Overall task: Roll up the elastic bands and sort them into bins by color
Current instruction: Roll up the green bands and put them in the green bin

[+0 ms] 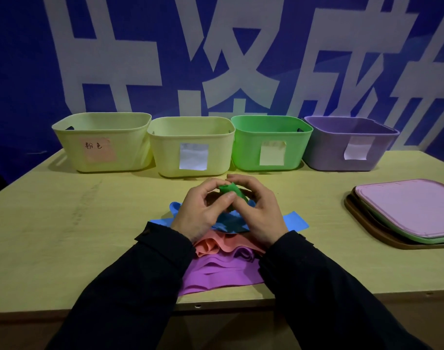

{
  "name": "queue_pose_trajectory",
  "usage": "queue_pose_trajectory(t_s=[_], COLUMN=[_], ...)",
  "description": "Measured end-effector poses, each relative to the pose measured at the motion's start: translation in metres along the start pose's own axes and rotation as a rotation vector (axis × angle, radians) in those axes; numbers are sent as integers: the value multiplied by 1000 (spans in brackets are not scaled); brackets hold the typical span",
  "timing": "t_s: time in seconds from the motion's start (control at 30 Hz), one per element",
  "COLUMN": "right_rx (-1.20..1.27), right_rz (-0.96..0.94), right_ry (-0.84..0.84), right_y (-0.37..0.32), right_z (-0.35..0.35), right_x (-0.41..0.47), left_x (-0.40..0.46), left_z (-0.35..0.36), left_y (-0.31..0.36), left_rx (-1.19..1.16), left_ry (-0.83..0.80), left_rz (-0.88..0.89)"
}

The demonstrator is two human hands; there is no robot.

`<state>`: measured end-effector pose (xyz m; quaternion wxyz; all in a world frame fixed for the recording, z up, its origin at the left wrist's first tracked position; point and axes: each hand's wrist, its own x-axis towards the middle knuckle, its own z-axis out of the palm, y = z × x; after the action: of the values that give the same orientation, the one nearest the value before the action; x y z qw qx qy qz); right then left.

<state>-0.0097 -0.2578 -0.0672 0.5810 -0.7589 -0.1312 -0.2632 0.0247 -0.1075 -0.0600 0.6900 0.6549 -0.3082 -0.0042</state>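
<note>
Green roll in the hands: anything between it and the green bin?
In the head view, only bare tabletop lies between the rolled green band, held by both hands, and the green bin behind it.

Two arms enter from bottom edge, both in long dark sleeves, near-black navy, thick matte fabric like jacket or coat. Left sleeve: wide turned-back cuff at wrist, with small dark button or snap near cuff's outer edge. Right sleeve: plain cuff with stitched hem, soft folds along forearm. Left hand and right hand bare: no gloves, rings or watch showing.
</note>
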Motion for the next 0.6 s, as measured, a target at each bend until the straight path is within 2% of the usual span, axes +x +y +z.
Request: queue_pose_trajectory(t_s=[0.1,0.3,0.43,0.5,0.6], right_rx=[162,128,130,90,21], right_rz=[-9,-16,16,-14,-37], right_ry=[21,74,60,33,-110], right_y=[-4,-8,-10,-14,-26], right_z=[-1,-1,0,1,-2], right_x=[-1,1,1,4,19], left_x=[2,4,4,3,3], left_z=[-3,-3,-2,-1,-4], left_y=[0,4,3,3,3], left_rx=[-18,-117,-48,-35,-66], left_ry=[58,194,163,147,142], left_rz=[47,27,51,52,65])
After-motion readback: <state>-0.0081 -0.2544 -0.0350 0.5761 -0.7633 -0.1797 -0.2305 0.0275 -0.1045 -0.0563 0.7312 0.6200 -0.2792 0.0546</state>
